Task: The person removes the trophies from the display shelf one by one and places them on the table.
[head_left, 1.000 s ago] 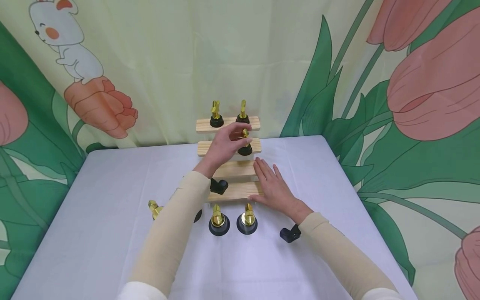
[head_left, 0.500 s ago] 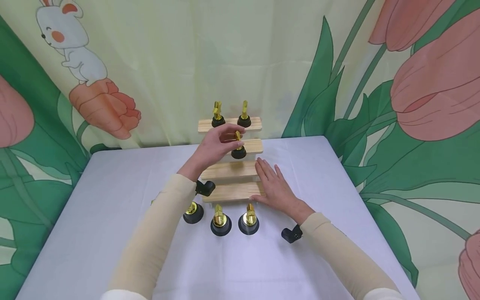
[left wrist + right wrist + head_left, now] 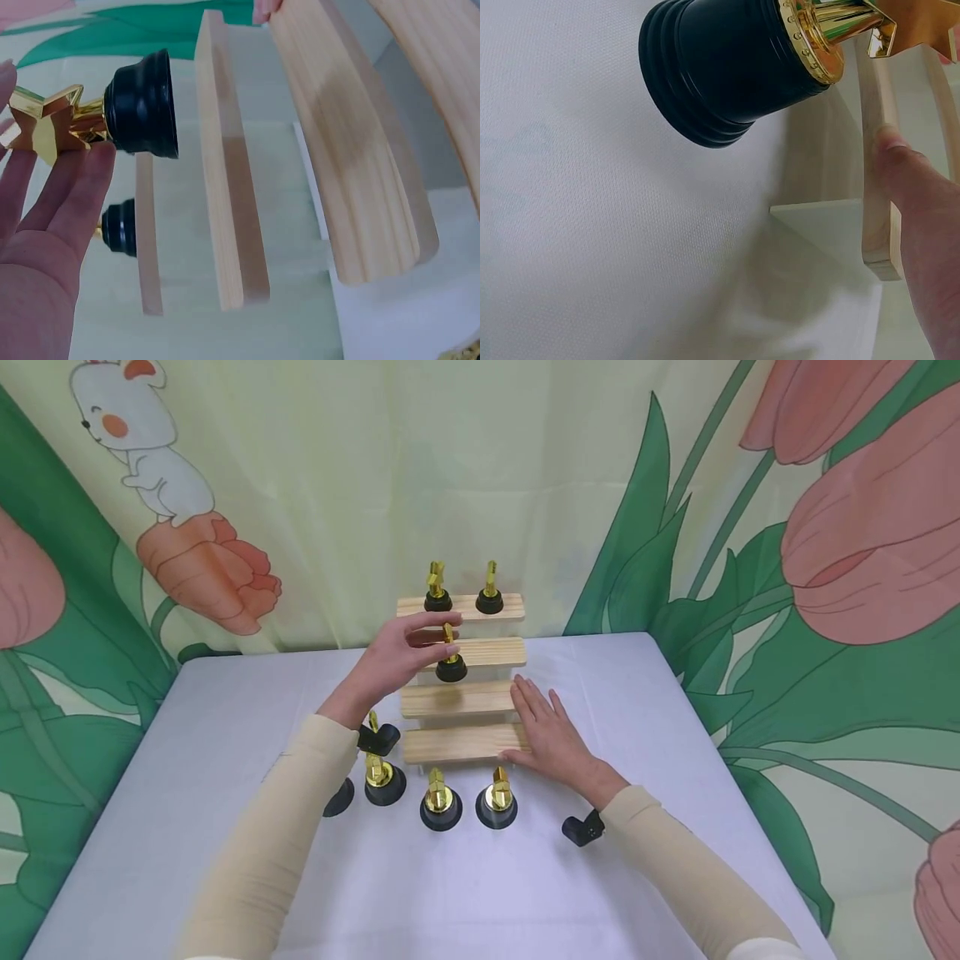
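Observation:
My left hand (image 3: 429,642) pinches the gold star top of a small trophy (image 3: 451,663) with a black base. It holds the trophy upright at the left part of the second step of a stepped wooden shelf (image 3: 487,653). In the left wrist view the trophy (image 3: 139,112) sits a little apart from the plank (image 3: 225,195), with my fingers (image 3: 52,202) round the star. My right hand (image 3: 546,732) lies flat on the right end of the two lower steps. Its finger (image 3: 922,217) rests against the wood (image 3: 877,187).
Two trophies (image 3: 437,590) (image 3: 490,590) stand on the top step. Three more (image 3: 384,781) (image 3: 440,806) (image 3: 496,802) stand on the white table (image 3: 480,893) in front of the shelf, and another black base (image 3: 339,797) shows beside my left arm. A printed curtain hangs behind.
My left hand has carried the trophy leftwards along the second step, from its right part to its left. My left arm has swung left, uncovering trophies on the table. The right hand has stayed put.

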### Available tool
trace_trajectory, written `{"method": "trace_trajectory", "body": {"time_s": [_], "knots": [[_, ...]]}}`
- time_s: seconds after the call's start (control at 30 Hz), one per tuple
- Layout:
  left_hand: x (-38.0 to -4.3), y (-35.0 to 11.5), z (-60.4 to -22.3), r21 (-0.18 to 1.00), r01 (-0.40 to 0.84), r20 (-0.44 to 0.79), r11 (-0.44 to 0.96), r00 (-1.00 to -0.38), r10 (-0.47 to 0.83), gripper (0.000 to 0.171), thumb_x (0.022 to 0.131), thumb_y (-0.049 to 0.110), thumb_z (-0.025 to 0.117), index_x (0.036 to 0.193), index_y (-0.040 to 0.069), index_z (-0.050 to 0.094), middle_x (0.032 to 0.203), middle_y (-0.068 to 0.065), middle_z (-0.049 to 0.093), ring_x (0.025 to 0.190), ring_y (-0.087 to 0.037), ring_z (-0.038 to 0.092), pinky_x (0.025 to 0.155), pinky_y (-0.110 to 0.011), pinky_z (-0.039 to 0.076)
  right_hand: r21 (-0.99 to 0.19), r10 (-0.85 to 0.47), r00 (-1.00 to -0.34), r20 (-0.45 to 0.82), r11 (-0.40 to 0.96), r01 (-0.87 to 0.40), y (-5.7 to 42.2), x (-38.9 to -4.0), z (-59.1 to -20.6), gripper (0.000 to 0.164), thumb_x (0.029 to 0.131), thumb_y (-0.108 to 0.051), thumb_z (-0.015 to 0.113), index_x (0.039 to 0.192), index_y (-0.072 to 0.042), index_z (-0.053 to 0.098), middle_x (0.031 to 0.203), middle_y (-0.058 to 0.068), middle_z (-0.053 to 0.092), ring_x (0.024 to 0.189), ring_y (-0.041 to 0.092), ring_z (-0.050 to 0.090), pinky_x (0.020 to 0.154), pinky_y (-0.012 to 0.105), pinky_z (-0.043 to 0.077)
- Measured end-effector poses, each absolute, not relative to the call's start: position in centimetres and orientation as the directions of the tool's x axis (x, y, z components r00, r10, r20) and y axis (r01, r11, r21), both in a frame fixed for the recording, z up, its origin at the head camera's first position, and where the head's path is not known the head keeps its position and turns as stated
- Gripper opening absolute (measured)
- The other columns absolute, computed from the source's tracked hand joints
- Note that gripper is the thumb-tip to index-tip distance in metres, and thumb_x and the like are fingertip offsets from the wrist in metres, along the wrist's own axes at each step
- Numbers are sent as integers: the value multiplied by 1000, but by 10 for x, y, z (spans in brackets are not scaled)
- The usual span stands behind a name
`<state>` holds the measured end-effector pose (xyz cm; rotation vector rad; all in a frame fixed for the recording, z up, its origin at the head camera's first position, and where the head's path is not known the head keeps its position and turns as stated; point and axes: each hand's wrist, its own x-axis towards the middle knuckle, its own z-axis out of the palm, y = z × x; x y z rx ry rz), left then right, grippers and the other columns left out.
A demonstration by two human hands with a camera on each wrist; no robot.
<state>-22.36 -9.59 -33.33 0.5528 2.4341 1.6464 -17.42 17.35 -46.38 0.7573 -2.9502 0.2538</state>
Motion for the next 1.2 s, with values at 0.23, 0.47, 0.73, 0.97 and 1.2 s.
{"method": "trace_trajectory", "body": {"time_s": [0.23, 0.47, 0.73, 0.97, 1.2], "knots": [[-220, -112, -334, 930, 188, 65, 315, -930, 362, 52, 90, 26, 74, 139, 23, 58, 137, 0, 60, 127, -18, 60, 97, -43, 56, -141, -474, -871, 130, 861, -489, 173, -174, -464, 114, 81, -57, 74, 157, 1, 12, 166, 18, 11, 154, 34, 16, 124, 58, 15], [-216, -120, -333, 936, 213, 105, 281, -929, 355, 52, 88, 23, 76, 137, 22, 58, 128, -1, 64, 121, -18, 64, 95, -36, 57, -123, -464, -878, 116, 871, -477, 173, -174, -464, 114, 82, -59, 72, 158, 0, 10, 166, 17, 10, 154, 33, 15, 124, 58, 17], [-209, -134, -333, 922, 235, 133, 309, -939, 317, 43, 87, 26, 77, 128, 24, 63, 128, 3, 65, 117, -16, 65, 97, -34, 56, -133, -462, -880, 111, 870, -474, 173, -174, -464, 114, 82, -58, 73, 158, -1, 9, 167, 16, 9, 154, 33, 14, 125, 57, 14], [-207, -146, -333, 917, 241, 145, 317, -943, 299, 50, 88, 24, 76, 135, 18, 59, 132, -1, 64, 121, -20, 64, 99, -33, 55, -130, -459, -883, 92, 874, -468, 174, -175, -465, 115, 83, -59, 71, 158, -2, 7, 167, 15, 7, 155, 31, 12, 124, 57, 16], [-203, -156, -332, 905, 241, 144, 349, -949, 280, 49, 89, 25, 76, 134, 18, 59, 131, -2, 64, 123, -17, 62, 100, -33, 54, -139, -464, -880, 100, 869, -474, 175, -176, -465, 114, 83, -58, 71, 158, -1, 8, 167, 16, 8, 155, 32, 12, 125, 56, 13]]}}
